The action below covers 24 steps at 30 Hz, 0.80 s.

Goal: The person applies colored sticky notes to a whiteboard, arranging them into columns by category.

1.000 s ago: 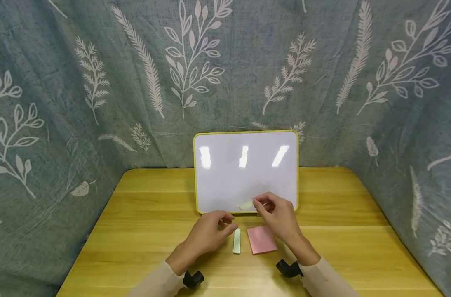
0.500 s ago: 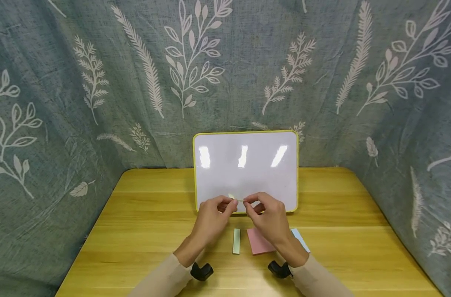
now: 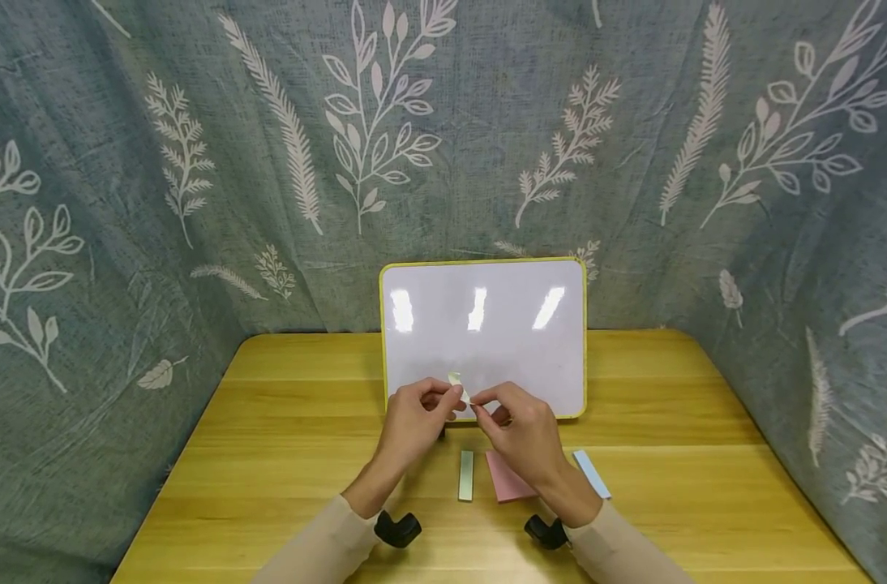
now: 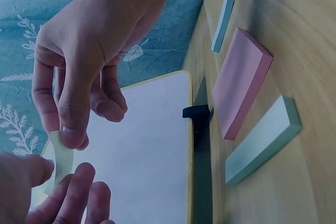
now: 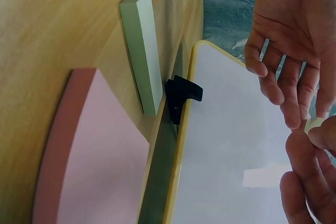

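Note:
In the head view, both hands meet in front of the lower part of the whiteboard (image 3: 429, 349). Between them is a slim, pale yellow-green sticky note strip (image 4: 63, 157), slightly bent. My left hand (image 3: 413, 422) pinches one part of it between thumb and fingers, its upper end poking out above. My right hand (image 3: 525, 426) pinches the other end with thumb and fingertips, as the left wrist view shows. Below the hands on the table lie a narrow green sticky note pad (image 3: 465, 476) and a square pink sticky note pad (image 3: 507, 480), partly covered by the right hand.
A narrow blue sticky note pad (image 3: 592, 474) lies right of the pink one. The yellow-framed whiteboard stands near the back of the wooden table (image 3: 290, 405), with a black foot (image 5: 181, 95) at its lower edge. A patterned curtain (image 3: 458, 162) hangs behind and at both sides.
My left hand has risen from beside the green pad to meet the right hand and pinch the strip. The right hand has shifted slightly left, uncovering the blue pad; the strip now tilts more upright.

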Tool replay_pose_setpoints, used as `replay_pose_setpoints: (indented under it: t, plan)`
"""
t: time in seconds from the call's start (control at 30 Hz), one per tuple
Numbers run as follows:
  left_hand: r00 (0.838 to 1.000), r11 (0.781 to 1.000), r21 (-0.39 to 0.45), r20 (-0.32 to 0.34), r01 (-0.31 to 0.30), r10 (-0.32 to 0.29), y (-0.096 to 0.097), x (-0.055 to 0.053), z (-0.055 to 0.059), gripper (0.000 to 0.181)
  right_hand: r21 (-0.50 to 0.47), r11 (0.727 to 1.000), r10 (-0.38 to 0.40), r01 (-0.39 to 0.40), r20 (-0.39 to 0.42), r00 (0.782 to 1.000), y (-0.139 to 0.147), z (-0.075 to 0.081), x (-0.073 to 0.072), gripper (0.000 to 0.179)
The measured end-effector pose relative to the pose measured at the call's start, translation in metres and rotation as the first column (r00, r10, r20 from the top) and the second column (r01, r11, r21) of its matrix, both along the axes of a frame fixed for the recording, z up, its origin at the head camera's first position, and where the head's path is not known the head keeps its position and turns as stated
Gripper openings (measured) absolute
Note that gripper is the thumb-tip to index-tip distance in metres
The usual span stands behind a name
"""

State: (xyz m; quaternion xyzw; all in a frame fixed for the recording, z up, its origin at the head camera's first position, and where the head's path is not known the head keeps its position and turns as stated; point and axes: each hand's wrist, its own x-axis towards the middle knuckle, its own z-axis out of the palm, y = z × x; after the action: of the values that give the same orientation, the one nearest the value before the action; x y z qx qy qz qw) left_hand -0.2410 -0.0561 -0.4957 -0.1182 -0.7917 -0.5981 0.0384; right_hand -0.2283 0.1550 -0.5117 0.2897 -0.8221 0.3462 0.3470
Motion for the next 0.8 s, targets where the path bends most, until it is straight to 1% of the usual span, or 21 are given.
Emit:
replay_pose_setpoints:
  t: [0.1,0.23,0.43,0.53,0.6,0.7,0.8]
  plan:
    - [1.0,1.0,0.019,-0.008,-0.001,0.002,0.0,-0.002,0.001,0.02,0.002,1.0,0.008,-0.008,-0.002,1.0,0.0,0.0,-0.001,0.024]
    - [1.0,1.0,0.021,-0.019,-0.003,0.003,-0.002,-0.002,0.002,0.018,-0.002,0.999,0.037,-0.037,0.013,0.999,-0.001,0.002,-0.002,0.024]
    - [1.0,1.0,0.03,-0.008,-0.009,0.009,-0.006,-0.002,0.005,0.017,-0.005,0.997,0.072,-0.072,0.057,0.996,-0.002,0.004,-0.001,0.02]
    - [0.999,0.999,0.023,-0.025,-0.022,0.023,-0.007,-0.004,0.005,0.016,-0.021,0.997,0.07,-0.069,0.085,0.994,-0.002,0.006,-0.002,0.02]
    - [0.999,0.999,0.012,-0.041,-0.032,0.032,-0.007,-0.006,0.005,0.016,-0.039,0.997,0.066,-0.062,0.115,0.991,-0.002,0.007,-0.003,0.019]
    - [0.998,0.999,-0.004,-0.055,-0.04,0.04,-0.009,-0.008,0.005,0.014,-0.068,0.996,0.061,-0.049,0.189,0.98,-0.003,0.01,-0.004,0.018]
    - [0.997,0.999,-0.016,-0.061,-0.049,0.048,-0.012,-0.009,0.006,0.013,-0.104,0.994,0.062,-0.032,0.3,0.952,-0.007,0.014,-0.007,0.02]
